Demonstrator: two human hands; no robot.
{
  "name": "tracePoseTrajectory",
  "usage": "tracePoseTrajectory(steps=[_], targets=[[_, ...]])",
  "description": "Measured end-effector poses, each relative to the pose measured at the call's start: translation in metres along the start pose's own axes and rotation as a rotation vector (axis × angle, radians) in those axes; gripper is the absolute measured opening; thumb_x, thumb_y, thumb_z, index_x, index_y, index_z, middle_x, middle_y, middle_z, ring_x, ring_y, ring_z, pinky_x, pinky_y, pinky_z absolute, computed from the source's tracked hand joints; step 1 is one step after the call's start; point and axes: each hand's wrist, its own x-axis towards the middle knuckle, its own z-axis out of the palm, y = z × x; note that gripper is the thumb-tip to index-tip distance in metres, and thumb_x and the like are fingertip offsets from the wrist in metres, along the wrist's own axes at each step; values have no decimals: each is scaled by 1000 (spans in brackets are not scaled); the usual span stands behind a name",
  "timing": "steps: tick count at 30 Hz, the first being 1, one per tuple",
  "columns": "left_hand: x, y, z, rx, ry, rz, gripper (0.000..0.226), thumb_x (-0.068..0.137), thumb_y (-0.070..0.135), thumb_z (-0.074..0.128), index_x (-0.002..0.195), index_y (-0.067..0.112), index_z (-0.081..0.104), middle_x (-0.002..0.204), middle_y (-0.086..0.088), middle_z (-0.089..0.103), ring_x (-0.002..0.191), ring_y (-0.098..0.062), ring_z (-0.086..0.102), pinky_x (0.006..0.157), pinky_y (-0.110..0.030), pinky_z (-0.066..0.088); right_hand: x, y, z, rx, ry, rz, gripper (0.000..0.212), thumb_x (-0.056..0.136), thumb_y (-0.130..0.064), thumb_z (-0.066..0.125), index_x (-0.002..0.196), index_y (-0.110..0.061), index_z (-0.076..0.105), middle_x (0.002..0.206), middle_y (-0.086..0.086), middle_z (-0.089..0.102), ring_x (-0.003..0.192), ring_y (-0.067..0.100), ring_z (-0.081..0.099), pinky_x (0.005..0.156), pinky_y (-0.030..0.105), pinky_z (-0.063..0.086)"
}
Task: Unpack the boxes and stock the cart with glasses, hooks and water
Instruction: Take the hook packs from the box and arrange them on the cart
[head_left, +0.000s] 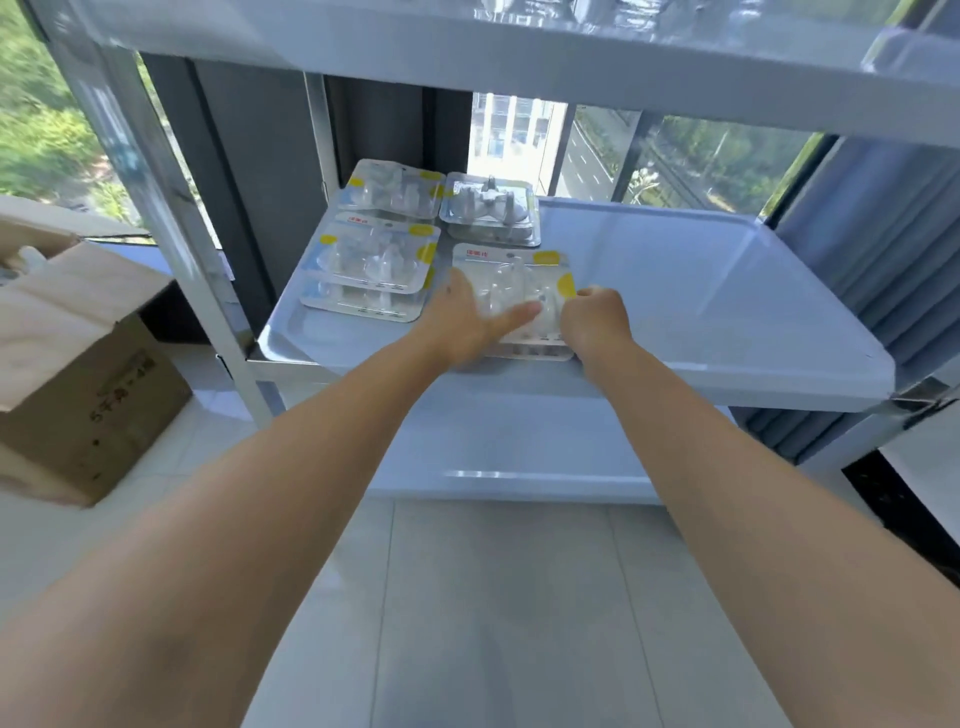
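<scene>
— What are the hands doing at the near edge of the middle shelf (701, 291)?

— Both are lying on the front pack of hooks (519, 280), which is sitting on top of another pack at the shelf's near edge. The left hand (467, 322) is resting on the pack's left side, thumb stretching across the clear blister, fingers hidden beyond it. The right hand (597, 322) is curling into a fist at the pack's right edge; whether it is actually pinching the card, I cannot tell.

— And farther back?

— Three more stacks of hook packs (374, 265) are lying behind and to the left, reaching toward the window (717, 161). An open cardboard box (88, 395) is standing on the floor off to the left, apart from the cart.
</scene>
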Motion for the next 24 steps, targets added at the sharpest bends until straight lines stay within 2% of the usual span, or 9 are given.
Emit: tracePoseTrajectory(steps=[3,5,9,11,13,15,18,21,24], targets=[[7,-6,-2,248,34,81,102,62,63,74,131,-1,35,137,-15,38,113,-28,46,81,-32,40,5,-3,-3,-14,-95,-89,26,93,-23,41,68,-16,42,67,0,42,61,18,41,55,26,32],[11,-8,-3,336,54,96,99,68,59,72,136,1,30,140,-15,34,119,-29,43,86,-33,38,6,-1,-10,46,-229,-101,22,87,-35,49,82,-15,55,77,2,53,71,20,50,65,29,38],[16,-7,-3,448,23,116,115,67,64,70,146,0,15,150,-16,19,132,-29,34,98,-33,36,15,21,-21,-4,-455,-212,65,55,-59,71,109,-25,61,109,-4,68,104,17,62,94,33,45],[17,-6,-6,493,-23,102,124,63,67,70,147,0,10,153,-15,13,136,-29,30,101,-34,35,16,27,-21,-232,-444,-310,97,54,-57,78,136,-23,41,127,-6,59,117,16,55,97,28,42],[20,-8,-11,561,-72,121,123,63,70,68,146,-2,13,151,-16,16,133,-29,33,98,-34,37,15,25,-17,-350,-398,-361,123,62,-51,81,151,-19,2,146,-2,40,131,20,42,95,23,34],[24,-11,-17,593,-103,144,112,66,70,64,141,-3,23,146,-17,22,127,-30,39,92,-33,38,15,23,-14,-391,-365,-417,118,71,-43,78,151,-19,-6,147,1,37,130,21,40,88,20,31],[27,-12,-23,666,-149,155,86,77,61,61,128,-6,40,147,-23,21,129,-31,38,96,-34,37,16,19,-11,-458,-289,-447,94,75,-35,77,147,-13,20,135,8,47,122,24,45,76,17,28],[28,-3,-26,713,-120,175,41,84,49,61,82,9,52,140,-25,33,119,-29,48,86,-31,41,20,15,-6,-480,-267,-468,88,74,-34,79,143,-13,29,131,11,48,120,25,46,74,17,28],[36,2,-27,748,-92,221,40,86,43,63,97,5,59,129,-22,45,107,-31,54,83,-31,44,28,12,1,-485,-242,-475,89,73,-37,78,144,-13,29,130,11,48,121,26,46,80,21,31]])
